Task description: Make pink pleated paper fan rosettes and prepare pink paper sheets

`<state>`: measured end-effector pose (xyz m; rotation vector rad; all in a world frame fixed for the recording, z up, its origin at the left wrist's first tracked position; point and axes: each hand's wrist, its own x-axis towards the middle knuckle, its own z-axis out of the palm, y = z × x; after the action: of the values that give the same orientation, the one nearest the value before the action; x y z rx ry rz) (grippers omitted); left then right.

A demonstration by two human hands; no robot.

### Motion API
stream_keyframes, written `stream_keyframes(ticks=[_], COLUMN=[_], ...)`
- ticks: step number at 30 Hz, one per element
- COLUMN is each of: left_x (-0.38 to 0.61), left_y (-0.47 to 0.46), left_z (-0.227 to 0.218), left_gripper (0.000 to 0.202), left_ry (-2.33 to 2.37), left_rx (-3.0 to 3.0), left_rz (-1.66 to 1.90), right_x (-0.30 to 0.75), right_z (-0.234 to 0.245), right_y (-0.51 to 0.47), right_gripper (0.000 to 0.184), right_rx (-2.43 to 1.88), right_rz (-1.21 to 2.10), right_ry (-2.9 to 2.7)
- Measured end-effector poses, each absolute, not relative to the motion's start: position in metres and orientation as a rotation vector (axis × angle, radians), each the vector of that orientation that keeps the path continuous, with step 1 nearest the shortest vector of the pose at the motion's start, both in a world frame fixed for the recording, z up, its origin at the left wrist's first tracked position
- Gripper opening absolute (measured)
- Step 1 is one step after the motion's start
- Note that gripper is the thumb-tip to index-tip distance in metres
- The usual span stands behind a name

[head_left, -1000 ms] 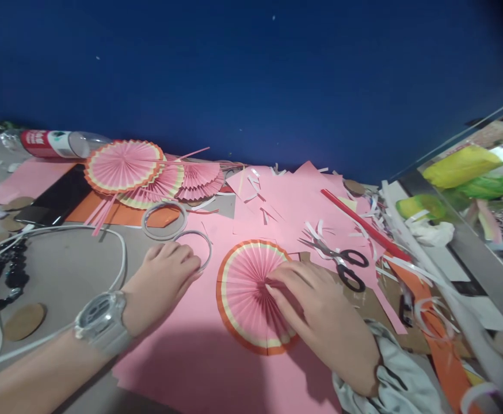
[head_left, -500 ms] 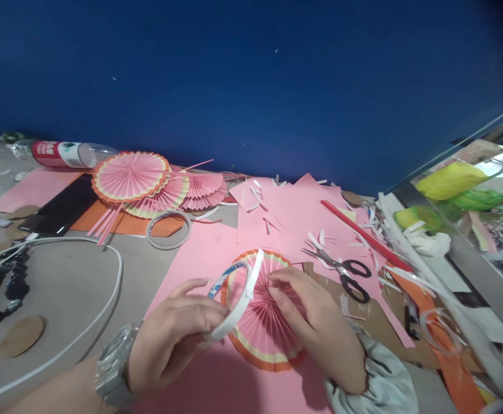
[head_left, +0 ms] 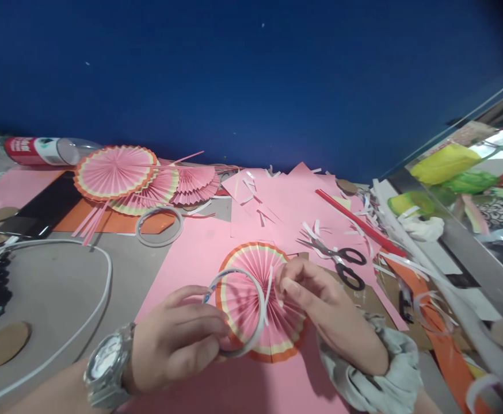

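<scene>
My left hand, with a watch on its wrist, grips a narrow roll of white tape by its left side. The ring is tilted, and a short loose end sticks out at its right. Beneath it lies a round pleated paper fan, pink with cream and orange bands at the rim. My right hand hovers over the fan's right part, thumb and fingers pinched together close to that loose end. Whatever is between those fingertips is too small to make out.
Black-handled scissors lie right of the fan, among pink sheets and white scraps. More pleated fans, another tape roll, a phone and a bottle are at the left. A blue panel stands behind.
My right hand's fingers have closed into a pinch and lifted slightly. The tape ring has turned to face me more, and its loose end now points differently. The whole view has shifted a little.
</scene>
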<state>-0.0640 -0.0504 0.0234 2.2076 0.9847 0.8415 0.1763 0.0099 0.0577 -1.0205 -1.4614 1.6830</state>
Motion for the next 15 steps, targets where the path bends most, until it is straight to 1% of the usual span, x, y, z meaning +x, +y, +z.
stream_keyframes(ticks=[3, 7, 8, 10, 11, 15], left_x=[-0.061, -0.057, -0.056, -0.055, -0.055, -0.057], left_y=[-0.048, -0.050, -0.051, -0.053, -0.053, -0.050], left_z=[0.025, 0.026, 0.025, 0.023, 0.021, 0.022], left_gripper=[0.021, 0.020, 0.020, 0.019, 0.019, 0.023], left_ry=[1.026, 0.982, 0.972, 0.943, 0.939, 1.018], left_rx=[2.254, 2.338, 2.357, 2.381, 2.380, 2.408], left_rz=[0.934, 0.916, 0.917, 0.927, 0.929, 0.940], right_x=[0.179, 0.180, 0.179, 0.178, 0.178, 0.184], right_z=[0.057, 0.055, 0.055, 0.056, 0.056, 0.067], right_y=[0.011, 0.012, 0.012, 0.011, 0.011, 0.010], right_gripper=[0.008, 0.031, 0.030, 0.020, 0.015, 0.012], right_rx=[-1.070, -1.051, -1.048, -1.065, -1.080, -1.049], right_rz=[1.636, 1.786, 1.824, 1.825, 1.792, 1.540], right_ry=[-1.458, -1.358, -1.375, -1.439, -1.478, -1.566])
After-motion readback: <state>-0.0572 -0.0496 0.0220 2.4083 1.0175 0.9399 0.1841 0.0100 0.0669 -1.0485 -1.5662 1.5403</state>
